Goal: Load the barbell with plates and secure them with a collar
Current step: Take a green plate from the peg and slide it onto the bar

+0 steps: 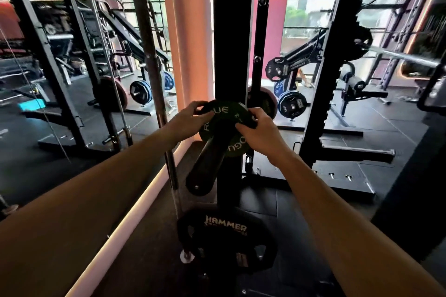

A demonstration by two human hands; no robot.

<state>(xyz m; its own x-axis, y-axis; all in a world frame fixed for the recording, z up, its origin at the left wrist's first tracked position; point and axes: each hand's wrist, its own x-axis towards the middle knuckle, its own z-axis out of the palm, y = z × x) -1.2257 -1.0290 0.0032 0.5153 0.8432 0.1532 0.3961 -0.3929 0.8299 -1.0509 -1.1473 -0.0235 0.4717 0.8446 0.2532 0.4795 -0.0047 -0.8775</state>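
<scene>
A small dark green plate (223, 113) with pale lettering sits on a thick black storage peg (205, 169) that juts toward me from the black rack upright (229, 31). My left hand (190, 118) grips the plate's upper left rim. My right hand (258, 128) grips its right rim, fingers curled over the edge. A silver barbell (154, 79) stands nearly upright just left of the peg. Its lower end (187, 256) rests on the floor. No collar is visible.
A black Hammer plate (225, 239) hangs low on the rack below my arms. Mirrors on the left reflect racks and plates. To the right stand another rack (337, 103), a loaded bar (407, 56) and blue plates (290, 103) on rubber flooring.
</scene>
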